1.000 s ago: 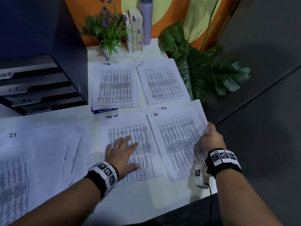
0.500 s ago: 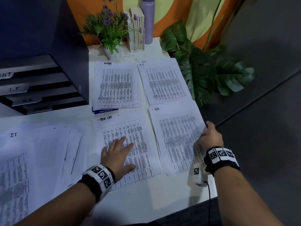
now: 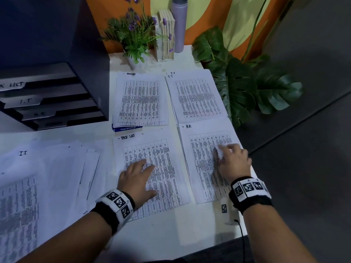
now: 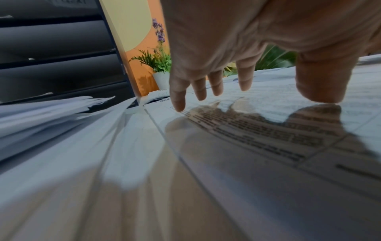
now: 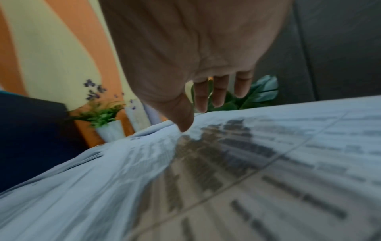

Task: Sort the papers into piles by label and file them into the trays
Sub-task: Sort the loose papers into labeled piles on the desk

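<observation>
Four sorted paper piles lie on the white table: ADMIN (image 3: 141, 99), I.T. (image 3: 195, 95), TASK LIST (image 3: 163, 154) and H.R. (image 3: 203, 158). My left hand (image 3: 136, 179) lies flat with spread fingers (image 4: 177, 97) on the TASK LIST pile. My right hand (image 3: 230, 160) rests on the H.R. pile, its straight fingers (image 5: 201, 97) just above the sheet and the thumb touching it. A loose unsorted stack (image 3: 43, 177) topped by an I.T. sheet sits at the left. The black tray unit (image 3: 57, 103) has labelled trays, TASK LIST, I.T. and H.R. among them.
A potted purple-flowered plant (image 3: 135, 37), a stack of books (image 3: 167, 35) and a lilac bottle (image 3: 179, 23) stand at the table's back. A big-leafed plant (image 3: 247, 80) crowds the table's right edge. A small white tagged device (image 3: 226, 209) lies under my right wrist.
My right hand has let go of the H.R. sheet it held at its right edge; the sheet now lies squared on the H.R. pile, and the hand has moved onto it. My left hand stayed put.
</observation>
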A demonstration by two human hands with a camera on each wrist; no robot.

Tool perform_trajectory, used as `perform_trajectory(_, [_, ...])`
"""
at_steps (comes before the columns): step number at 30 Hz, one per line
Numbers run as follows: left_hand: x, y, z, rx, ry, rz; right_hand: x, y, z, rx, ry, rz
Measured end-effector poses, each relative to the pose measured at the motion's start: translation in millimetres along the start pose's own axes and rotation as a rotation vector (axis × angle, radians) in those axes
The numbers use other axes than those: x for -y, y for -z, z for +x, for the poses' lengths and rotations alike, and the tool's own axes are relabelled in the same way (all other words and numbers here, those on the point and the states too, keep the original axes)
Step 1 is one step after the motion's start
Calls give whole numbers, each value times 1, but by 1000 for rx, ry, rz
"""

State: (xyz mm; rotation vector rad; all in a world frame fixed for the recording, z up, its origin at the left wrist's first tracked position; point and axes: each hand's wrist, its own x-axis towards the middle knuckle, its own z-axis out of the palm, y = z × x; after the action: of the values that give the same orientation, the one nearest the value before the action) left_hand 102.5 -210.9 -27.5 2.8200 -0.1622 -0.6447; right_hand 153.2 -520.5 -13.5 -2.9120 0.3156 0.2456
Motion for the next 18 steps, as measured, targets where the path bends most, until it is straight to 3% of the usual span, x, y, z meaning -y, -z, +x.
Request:
perform_trajectory(4, [4,2,-2,60,16,6,26,-13,-15,180,125,-55])
perform_trajectory(12, [6,14,-11,136,-85,-56,48,-1,-15,282,45,-65])
perform_trajectory(15, [14,32,-28,19,-121,-184,71,3,-17,240,81,-89])
perform_trajectory(18, [45,50,-57,-190,-45,-335,108,-5,-28,114,272,4])
